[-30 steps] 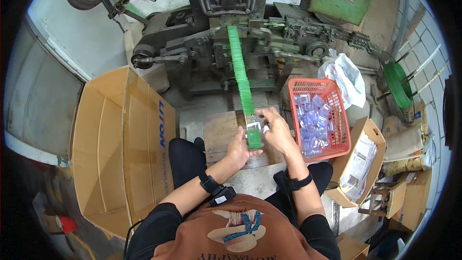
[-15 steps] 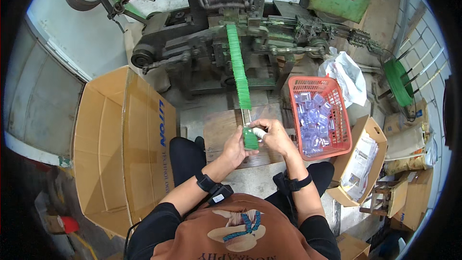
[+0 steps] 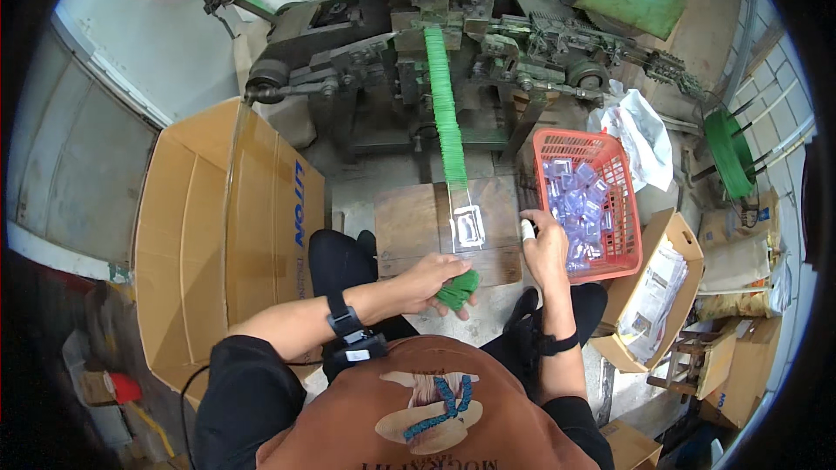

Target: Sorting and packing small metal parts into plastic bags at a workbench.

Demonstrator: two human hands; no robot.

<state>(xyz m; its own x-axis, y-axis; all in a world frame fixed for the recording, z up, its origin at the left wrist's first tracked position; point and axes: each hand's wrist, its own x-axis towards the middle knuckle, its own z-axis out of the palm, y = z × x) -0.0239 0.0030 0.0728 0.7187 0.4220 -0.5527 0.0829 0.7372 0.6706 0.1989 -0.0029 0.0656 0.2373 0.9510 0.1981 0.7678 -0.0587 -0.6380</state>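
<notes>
A bundle of thin green pieces (image 3: 457, 291) rests in my left hand (image 3: 433, 283), its fingers wrapped round it. Just beyond, a clear plastic box (image 3: 468, 227) lies at the near end of a narrow rail, over a wooden board (image 3: 409, 222). A long packed row of similar green pieces (image 3: 445, 113) runs along that rail from the machine (image 3: 418, 9). Beside the near left side of the red basket (image 3: 629, 209) is my right hand (image 3: 547, 248), with a white wrap on one digit. Its visible fingers are apart, and nothing shows in them.
Several clear purplish plastic boxes (image 3: 579, 200) fill the basket. A large open carton (image 3: 235, 252) stands at left. On the right are a carton with newspaper (image 3: 649, 296), a white plastic bag (image 3: 640, 139) and a green coil on a stand (image 3: 730, 152).
My left hand has drawn the green bundle toward me, away from the rail's end. My right hand has left the bundle and moved right to the basket. The clear box at the rail end now shows.
</notes>
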